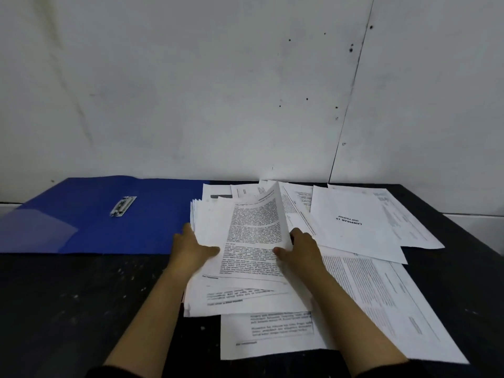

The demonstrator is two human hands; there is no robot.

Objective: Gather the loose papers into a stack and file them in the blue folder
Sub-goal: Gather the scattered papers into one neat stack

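Near the middle of the bench (81, 296), the left hand (191, 248) and right hand (301, 248) grip a partial stack (245, 236), fingers (187, 229) curled round its sides. Many loose papers (354, 222) lie ungathered toward the right edge; the blue folder (122, 214) waits open at the far left corner, unfilled.

left hand (191, 248), right hand (301, 251): gripping paper stack (253, 230) | blue folder (109, 227): open, left of grip | loose sheets (351, 230): right of grip

Layout of your table (68, 296).
Your folder (152, 222) lies open at left, clip (123, 205) inside; loose papers (354, 222) spread to its right.
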